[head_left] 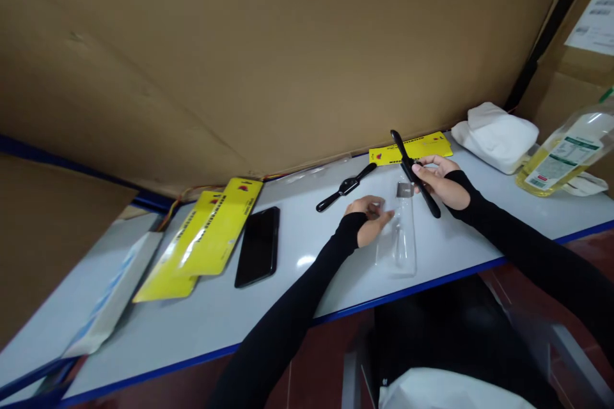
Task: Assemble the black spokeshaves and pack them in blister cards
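My right hand (439,180) is closed around the middle of a black spokeshave (426,199), which is held tilted above the table. My left hand (373,218) hovers at the left side of a clear plastic blister tray (405,239), its thumb and fingers apart with nothing visible between them. Whether it touches the plastic, I cannot tell. A small square metal blade (404,190) shows at the far end of the tray. Behind my left hand, a second black spokeshave (348,186) lies flat on the table.
Yellow printed cards (223,230) overlap at the left beside a black phone (258,246). Another yellow card (434,144) lies behind my right hand. Rightward are a white cloth bundle (499,137) and a bottle of yellow liquid (559,160). A cardboard wall (288,64) stands behind the table.
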